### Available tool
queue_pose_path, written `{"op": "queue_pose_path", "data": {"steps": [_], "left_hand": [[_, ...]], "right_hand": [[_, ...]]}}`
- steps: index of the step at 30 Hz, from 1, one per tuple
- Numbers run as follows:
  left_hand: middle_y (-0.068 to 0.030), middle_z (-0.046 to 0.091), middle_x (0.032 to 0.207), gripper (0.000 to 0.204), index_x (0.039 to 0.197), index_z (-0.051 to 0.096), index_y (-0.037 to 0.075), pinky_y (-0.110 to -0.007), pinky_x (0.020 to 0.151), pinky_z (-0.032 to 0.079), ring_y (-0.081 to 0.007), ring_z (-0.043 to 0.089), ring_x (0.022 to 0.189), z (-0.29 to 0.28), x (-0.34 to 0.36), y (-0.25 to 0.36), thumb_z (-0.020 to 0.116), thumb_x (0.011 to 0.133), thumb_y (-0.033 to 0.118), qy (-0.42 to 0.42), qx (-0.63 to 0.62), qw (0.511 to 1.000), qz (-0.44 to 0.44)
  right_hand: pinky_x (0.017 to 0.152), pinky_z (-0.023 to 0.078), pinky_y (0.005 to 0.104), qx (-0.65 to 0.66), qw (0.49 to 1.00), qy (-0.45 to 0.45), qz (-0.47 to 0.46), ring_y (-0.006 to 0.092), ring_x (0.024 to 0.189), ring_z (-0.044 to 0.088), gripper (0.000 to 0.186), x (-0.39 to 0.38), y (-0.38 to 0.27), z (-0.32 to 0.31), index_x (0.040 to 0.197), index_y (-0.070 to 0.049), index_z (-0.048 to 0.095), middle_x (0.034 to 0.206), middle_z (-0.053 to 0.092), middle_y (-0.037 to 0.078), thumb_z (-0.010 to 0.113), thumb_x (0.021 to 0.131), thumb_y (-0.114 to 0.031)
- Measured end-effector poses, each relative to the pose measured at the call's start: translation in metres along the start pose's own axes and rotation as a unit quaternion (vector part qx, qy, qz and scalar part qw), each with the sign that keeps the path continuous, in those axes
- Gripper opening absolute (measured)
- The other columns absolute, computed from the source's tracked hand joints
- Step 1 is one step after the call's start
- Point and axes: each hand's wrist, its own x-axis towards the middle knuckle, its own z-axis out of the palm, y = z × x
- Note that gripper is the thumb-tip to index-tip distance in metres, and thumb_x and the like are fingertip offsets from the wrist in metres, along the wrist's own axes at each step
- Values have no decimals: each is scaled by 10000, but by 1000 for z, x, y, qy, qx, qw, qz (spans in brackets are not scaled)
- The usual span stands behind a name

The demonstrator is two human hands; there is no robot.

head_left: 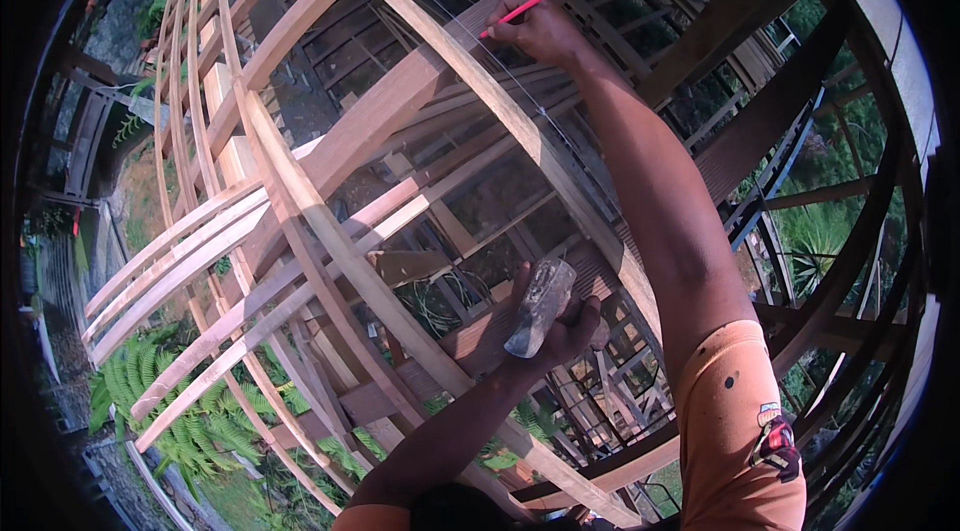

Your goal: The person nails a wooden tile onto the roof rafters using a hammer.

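My right hand [540,36] grips a red pencil [515,15] at the upper middle, its tip on or very near a broad timber beam [375,111]. A thin string line [542,113] runs across that beam beside a long pale batten [530,146], close to the pencil. Lower in the middle, my left hand [565,331] is wrapped round a worn grey tool [540,306], apparently a hammer with its head uppermost; much of it is hidden by the fingers and its angle.
Crossing rafters and battens [250,231] form an open timber frame around my arms, with gaps down to lower framing. Dark beams [840,281] line the right side. Ferns [160,391] and a paved strip [150,111] show far below at the left.
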Motion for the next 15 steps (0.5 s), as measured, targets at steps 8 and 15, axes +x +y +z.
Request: {"op": "queue_pose_path", "data": {"steps": [8, 15], "left_hand": [[-62, 564, 740, 302, 909, 567, 23, -491, 962, 373, -263, 574, 788, -1, 3, 7, 671, 873, 303, -48, -32, 996, -73], [-64, 579, 740, 336, 767, 575, 56, -517, 1006, 369, -302, 572, 789, 3, -2, -3, 672, 874, 359, 24, -21, 998, -49]], "right_hand": [[780, 535, 317, -10, 1000, 5, 4, 144, 826, 679, 172, 4, 9, -6, 914, -26, 701, 864, 729, 67, 746, 806, -152], [774, 536, 320, -3, 1000, -11, -8, 154, 813, 674, 179, 7, 8, -1, 920, -29, 703, 852, 719, 69, 748, 798, -151]]}}
